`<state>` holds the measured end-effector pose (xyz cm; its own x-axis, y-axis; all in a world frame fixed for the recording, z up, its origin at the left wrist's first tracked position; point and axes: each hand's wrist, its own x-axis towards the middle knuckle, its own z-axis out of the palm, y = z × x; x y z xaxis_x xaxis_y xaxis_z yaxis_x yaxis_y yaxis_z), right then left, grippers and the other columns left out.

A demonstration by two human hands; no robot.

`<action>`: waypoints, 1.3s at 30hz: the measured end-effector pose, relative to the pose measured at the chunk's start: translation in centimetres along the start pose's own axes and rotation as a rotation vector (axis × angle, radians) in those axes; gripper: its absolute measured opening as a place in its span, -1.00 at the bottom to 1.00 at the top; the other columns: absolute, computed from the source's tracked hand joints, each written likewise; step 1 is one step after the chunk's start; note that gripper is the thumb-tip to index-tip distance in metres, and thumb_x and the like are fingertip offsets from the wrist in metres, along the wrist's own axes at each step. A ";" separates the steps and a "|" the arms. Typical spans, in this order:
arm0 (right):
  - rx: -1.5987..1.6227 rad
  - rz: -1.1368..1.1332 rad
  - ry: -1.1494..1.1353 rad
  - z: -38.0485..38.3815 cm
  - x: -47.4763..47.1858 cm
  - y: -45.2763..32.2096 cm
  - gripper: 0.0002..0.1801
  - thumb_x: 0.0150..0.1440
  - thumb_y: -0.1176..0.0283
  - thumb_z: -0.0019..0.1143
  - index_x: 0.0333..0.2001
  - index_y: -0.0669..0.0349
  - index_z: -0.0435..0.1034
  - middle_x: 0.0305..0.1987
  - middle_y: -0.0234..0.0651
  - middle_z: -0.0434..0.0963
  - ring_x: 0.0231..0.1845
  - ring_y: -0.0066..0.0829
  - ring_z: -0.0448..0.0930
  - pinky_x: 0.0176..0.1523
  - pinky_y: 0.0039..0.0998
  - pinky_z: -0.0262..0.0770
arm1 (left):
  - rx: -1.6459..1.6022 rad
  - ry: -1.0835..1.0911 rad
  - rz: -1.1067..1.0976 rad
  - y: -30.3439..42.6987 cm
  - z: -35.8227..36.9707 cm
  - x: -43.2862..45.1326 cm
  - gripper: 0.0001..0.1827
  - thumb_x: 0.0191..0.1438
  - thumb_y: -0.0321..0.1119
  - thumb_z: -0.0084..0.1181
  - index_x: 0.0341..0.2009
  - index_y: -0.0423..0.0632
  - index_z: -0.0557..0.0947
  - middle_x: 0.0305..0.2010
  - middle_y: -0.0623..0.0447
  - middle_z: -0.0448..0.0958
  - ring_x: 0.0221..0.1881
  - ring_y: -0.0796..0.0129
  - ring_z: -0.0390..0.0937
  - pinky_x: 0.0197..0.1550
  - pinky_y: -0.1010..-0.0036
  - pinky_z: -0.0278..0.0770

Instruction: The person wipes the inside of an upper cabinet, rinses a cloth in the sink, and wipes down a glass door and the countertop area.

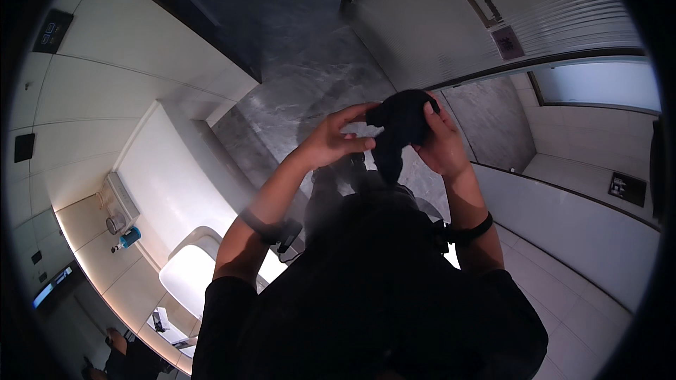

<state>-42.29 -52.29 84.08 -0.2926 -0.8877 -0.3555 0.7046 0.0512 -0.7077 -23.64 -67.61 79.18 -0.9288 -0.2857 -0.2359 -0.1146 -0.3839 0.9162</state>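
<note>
A piece of dark cloth (404,121) is held up in front of my body, with one narrow end hanging down. It looks like a small garment, but its folds hide which kind. My right hand (441,140) grips its right side, thumb on the near face. On the left, my left hand (335,137) has thumb and fingers spread apart at the cloth's edge. The tips of its upper fingers pass behind the fabric, and its thumb comes close to the hanging part.
A white counter (185,169) with a washbasin (187,274) runs along my left, holding a blue bottle (128,238). A mirror (68,316) stands behind it. Ribbed glass panels (422,21) stand ahead right. Grey marbled floor (317,74) lies ahead; a low white ledge (565,221) is at right.
</note>
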 end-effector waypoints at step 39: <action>-0.432 -0.682 0.749 -24.1 5.0 -26.4 -0.37 0.35 -0.09 -0.21 -0.33 0.32 0.47 -0.52 -0.40 0.41 -0.50 -0.52 0.36 -0.41 -0.40 0.26 | 0.429 0.063 0.048 3.5 19.8 19.7 -0.49 0.19 -0.34 0.22 0.22 -0.04 0.43 0.05 0.06 0.52 -0.03 0.44 0.48 0.03 0.48 0.44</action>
<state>-77.93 -47.02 86.24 -0.9553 -0.2952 0.0142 0.0033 -0.0589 -0.9983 -49.35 -57.23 84.19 -0.9149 -0.3527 -0.1964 -0.2198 0.0269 0.9752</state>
